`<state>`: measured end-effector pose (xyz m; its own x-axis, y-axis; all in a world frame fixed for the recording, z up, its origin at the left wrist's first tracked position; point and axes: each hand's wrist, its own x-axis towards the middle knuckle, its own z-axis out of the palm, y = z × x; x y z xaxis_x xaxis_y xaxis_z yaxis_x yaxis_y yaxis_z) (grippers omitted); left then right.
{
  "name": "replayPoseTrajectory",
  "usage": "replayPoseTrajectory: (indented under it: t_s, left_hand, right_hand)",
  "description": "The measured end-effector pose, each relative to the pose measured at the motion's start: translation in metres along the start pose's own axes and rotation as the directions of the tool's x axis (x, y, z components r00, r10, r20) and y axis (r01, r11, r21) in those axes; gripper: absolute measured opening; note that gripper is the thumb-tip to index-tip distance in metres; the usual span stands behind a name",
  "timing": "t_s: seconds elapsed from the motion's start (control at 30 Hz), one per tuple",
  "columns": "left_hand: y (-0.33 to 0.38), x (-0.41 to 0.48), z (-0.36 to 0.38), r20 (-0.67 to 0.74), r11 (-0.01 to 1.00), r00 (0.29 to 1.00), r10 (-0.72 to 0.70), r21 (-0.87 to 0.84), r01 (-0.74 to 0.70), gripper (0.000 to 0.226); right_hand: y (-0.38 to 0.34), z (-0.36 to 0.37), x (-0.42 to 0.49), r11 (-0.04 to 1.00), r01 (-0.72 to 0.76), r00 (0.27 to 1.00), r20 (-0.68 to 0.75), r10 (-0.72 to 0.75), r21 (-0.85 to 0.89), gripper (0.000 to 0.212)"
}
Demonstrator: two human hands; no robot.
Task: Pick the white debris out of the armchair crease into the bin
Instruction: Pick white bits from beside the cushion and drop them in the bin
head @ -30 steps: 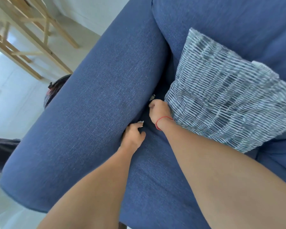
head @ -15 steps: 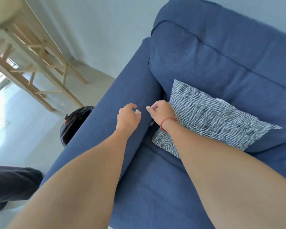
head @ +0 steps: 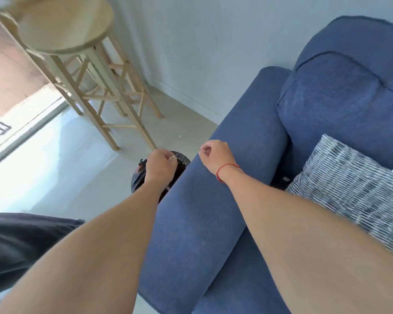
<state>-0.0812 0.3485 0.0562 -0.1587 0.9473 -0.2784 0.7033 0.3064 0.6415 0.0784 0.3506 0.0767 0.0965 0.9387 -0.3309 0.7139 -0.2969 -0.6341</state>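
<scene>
A small white scrap of debris (head: 173,157) is pinched at the fingertips of the left hand (head: 160,165), whose fingers are closed together on it. The hand hangs directly above the black-lined bin (head: 182,160), which stands on the floor just left of the armchair's padded arm (head: 213,211). Most of the bin is hidden behind the hand and forearm.

The right hand (head: 216,156) hovers over the top of the chair arm, to the right of the bin, wearing a red string bracelet (head: 225,169) at the wrist. Its fingers are curled into a tight pinch; a pale speck shows at the fingertips, too small to tell whether it is debris.

Further right, a further white bit (head: 286,179) lies in the dark crease (head: 279,182) between the chair arm and the seat, next to a grey-and-white patterned cushion (head: 354,182). So the job looks unfinished.

On the far left, a pale wooden stool (head: 77,53) stands on the light floor (head: 77,166), where a tiny white speck (head: 179,136) lies beyond the bin.

The risk: the scraps are light, and the right hand is not yet over the bin, so letting go now would probably drop its piece onto the chair arm or floor. The left hand's scrap could also cling to the fingers or drift past the rim.
</scene>
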Motion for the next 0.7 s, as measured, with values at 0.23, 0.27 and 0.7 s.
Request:
replayPoseTrajectory:
  t_s: [0.23,0.27,0.7]
  left_hand:
    - [-0.052,0.026,-0.041,-0.053,0.990,0.989,-0.140,-0.023,0.139,0.015]
    - [-0.057,0.029,-0.044,-0.044,0.987,0.987,-0.156,-0.030,0.155,0.014]
    - [-0.047,0.021,-0.017,0.201,0.972,0.955,-0.217,0.134,0.193,0.048]
  right_hand:
    - [-0.055,0.064,0.021,1.000,0.013,0.995,0.097,-0.013,0.000,0.012]
    - [-0.060,0.071,0.025,1.000,0.010,0.994,0.108,-0.009,-0.008,0.014]
    - [-0.037,0.056,0.019,0.987,-0.072,0.982,0.164,0.095,-0.145,0.033]
